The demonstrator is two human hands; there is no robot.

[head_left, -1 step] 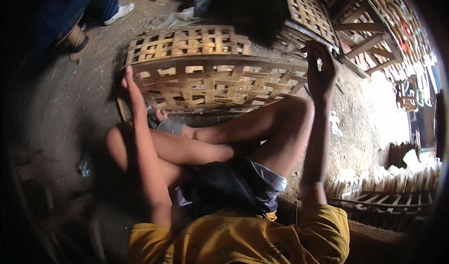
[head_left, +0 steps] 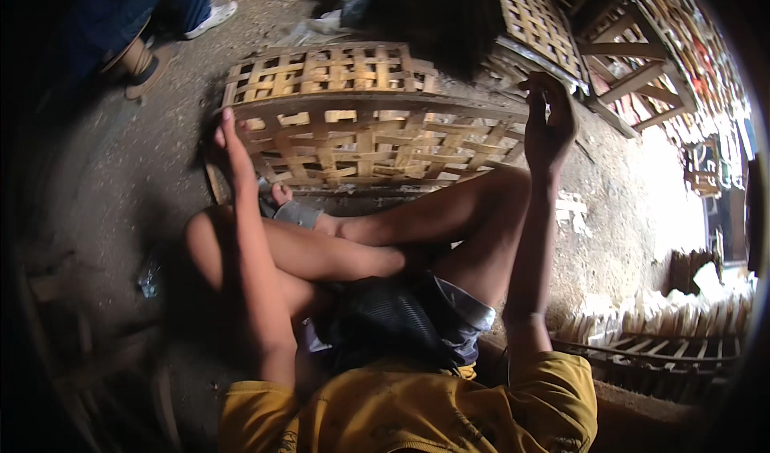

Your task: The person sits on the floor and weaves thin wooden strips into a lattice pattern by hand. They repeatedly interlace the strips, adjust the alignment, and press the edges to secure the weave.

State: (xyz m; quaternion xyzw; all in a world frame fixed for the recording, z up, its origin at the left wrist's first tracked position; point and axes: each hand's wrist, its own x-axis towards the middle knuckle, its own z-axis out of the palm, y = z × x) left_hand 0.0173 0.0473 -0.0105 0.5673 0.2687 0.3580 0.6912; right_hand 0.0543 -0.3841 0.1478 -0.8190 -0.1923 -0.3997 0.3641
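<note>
A woven bamboo panel [head_left: 353,140] with a long wooden upper edge stands tilted in front of my crossed legs. At its left end my left hand [head_left: 230,138] presses on the edge, index finger and thumb pointing up. My right hand [head_left: 551,124] is at the opposite end, fingers bent around the upper right corner; the exact contact is dark and partly hidden. The panel is held between both hands. Right behind it lies a second piece of woven bamboo [head_left: 321,72], lighter in the sun. My bare foot with a grey strap [head_left: 297,214] rests below the panel's lower left.
Another person's trousered leg and white shoe [head_left: 211,22] are at the upper left. A slatted woven panel [head_left: 536,28] and a wooden frame [head_left: 634,76] stand at the upper right. Pale stacked pieces [head_left: 666,321] lie on a rack at the lower right. Plastic scraps [head_left: 317,30] lie beyond.
The view has shifted slightly, so the surroundings sit a little further right. Both hands stay at the two ends of the panel.
</note>
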